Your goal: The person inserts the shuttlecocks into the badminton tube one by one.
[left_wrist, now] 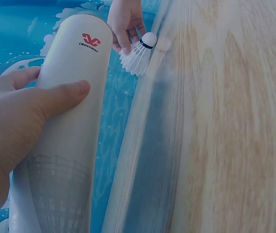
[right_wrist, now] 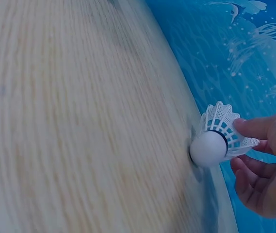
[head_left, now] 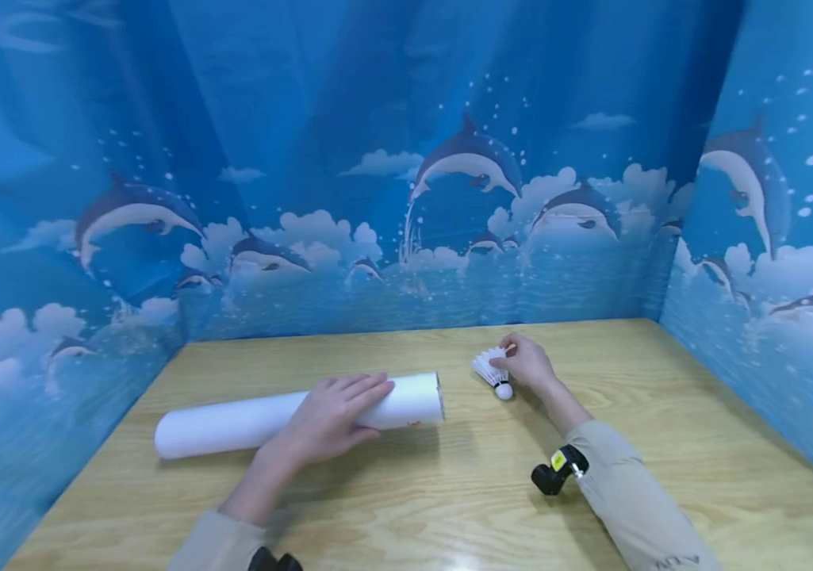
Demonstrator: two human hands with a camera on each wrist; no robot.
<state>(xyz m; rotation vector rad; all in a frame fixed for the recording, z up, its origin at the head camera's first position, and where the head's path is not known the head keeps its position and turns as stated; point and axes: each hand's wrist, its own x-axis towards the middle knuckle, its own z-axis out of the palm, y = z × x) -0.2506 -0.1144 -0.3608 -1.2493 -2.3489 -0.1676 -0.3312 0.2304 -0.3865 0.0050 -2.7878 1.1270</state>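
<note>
A long white shuttlecock tube [head_left: 228, 426] lies slantwise over the left part of the table, its right end turned slightly away from the person. My left hand [head_left: 327, 416] grips it from above near that end, fingers over the top and thumb along the near side. In the left wrist view the tube [left_wrist: 79, 63] bears a red CROSSWAY logo and a printed shuttlecock. To the right of the tube, my right hand [head_left: 531, 369] pinches a white shuttlecock [right_wrist: 220, 119] by its skirt. Its round white base points toward the person, close over the table, with a black band around it.
The light wood table [head_left: 449, 484] ends at blue curtains [head_left: 349, 159] printed with dolphins, behind and on both sides. A black wrist camera [head_left: 552, 476] is strapped at the right sleeve [head_left: 634, 500]; part of another shows by the left sleeve.
</note>
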